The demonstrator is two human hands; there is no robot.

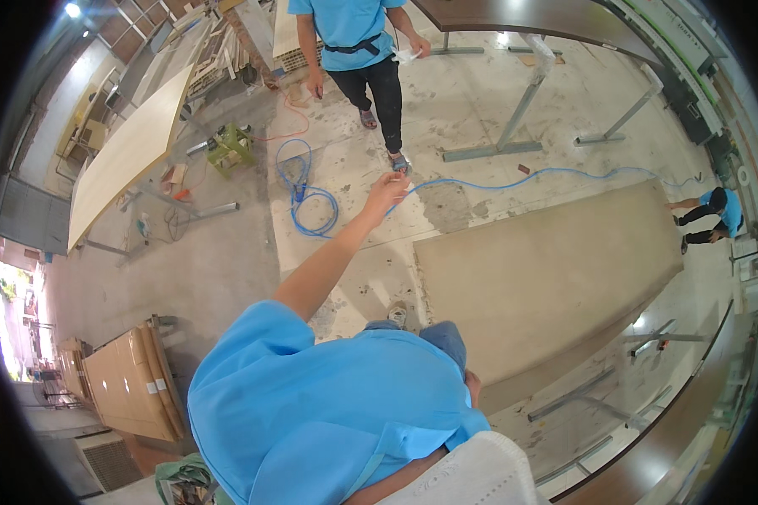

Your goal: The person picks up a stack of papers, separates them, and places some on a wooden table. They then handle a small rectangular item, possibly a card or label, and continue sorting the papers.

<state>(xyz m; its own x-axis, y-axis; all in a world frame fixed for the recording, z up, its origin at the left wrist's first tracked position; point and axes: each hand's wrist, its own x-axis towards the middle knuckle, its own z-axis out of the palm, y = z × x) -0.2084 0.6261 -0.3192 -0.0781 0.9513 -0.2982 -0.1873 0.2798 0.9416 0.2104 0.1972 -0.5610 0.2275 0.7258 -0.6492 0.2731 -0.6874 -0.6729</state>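
Observation:
My left arm reaches forward, and my left hand point(386, 194) is above the floor beside the blue hose point(318, 210). Its fingers are bent together around a small whitish bit that I cannot make out. My right hand point(473, 388) shows only in part, low at my side by the near left edge of a large brown-covered panel point(547, 269). Its fingers are hidden. A co-worker point(354, 50) in a blue shirt stands ahead with a crumpled white thing in one hand. Another co-worker point(716, 215) bends at the panel's far right end.
Blue hose coils lie on the floor ahead. A pale board point(130, 156) rests on a metal frame at left, near a green tool stand point(231, 150). Metal table legs point(514, 105) stand ahead right. Wrapped brown panels point(130, 383) lean at lower left. Dark tabletops curve along the right.

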